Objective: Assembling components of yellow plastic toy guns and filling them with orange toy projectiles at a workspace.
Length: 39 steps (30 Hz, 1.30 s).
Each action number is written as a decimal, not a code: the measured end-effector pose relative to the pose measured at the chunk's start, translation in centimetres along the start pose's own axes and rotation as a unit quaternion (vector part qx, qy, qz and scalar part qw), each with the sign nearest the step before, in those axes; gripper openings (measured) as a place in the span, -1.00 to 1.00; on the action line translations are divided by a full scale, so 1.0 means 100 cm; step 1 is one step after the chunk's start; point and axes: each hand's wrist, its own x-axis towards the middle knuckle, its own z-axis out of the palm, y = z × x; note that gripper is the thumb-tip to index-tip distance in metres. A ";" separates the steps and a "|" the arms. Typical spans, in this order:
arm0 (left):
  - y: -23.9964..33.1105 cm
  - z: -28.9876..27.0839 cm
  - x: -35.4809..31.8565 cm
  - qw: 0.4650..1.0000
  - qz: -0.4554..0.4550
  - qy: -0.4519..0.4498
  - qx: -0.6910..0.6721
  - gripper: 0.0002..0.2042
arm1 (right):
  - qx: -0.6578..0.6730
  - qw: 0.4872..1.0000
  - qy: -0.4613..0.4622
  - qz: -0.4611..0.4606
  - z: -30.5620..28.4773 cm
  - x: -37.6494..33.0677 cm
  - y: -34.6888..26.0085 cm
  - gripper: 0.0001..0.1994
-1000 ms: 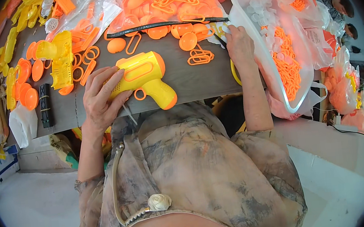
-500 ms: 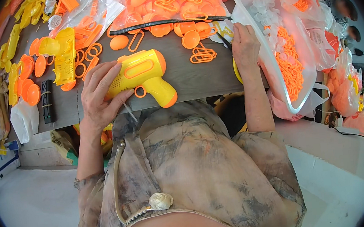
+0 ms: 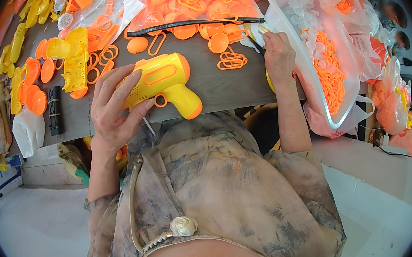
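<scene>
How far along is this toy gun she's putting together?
Done: the yellow toy gun has its shell closed, with orange trim on. In hand: the left hand grips it; the right hand holds a tool by the bag of small parts. Left: loose orange rings remain unused.

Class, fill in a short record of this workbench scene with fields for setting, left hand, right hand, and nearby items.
Setting: grey table strewn with orange and yellow plastic parts
Left hand: left hand grips a yellow toy gun with orange trim
Right hand: right hand rests at the table edge, holding a thin tool
Nearby: orange loops, clear bag of orange pieces, black bar
</scene>
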 end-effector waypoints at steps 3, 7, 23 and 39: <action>0.009 -0.005 0.007 1.000 -0.001 0.018 -0.018 -0.55 | 0.107 0.994 0.020 0.011 -0.008 0.001 -0.012 -0.86; 0.027 0.001 0.018 0.989 -0.048 0.055 -0.126 -0.65 | 0.511 0.798 -0.155 0.278 -0.043 0.015 -0.080 -0.79; 0.027 0.005 0.037 0.860 -0.334 -0.064 -0.381 -0.77 | 0.598 0.750 -0.274 0.072 -0.036 0.015 -0.153 -0.65; 0.020 -0.009 0.009 0.788 -0.380 -0.104 -0.473 -0.91 | 0.476 0.861 -0.061 -0.170 -0.042 0.008 -0.158 -0.67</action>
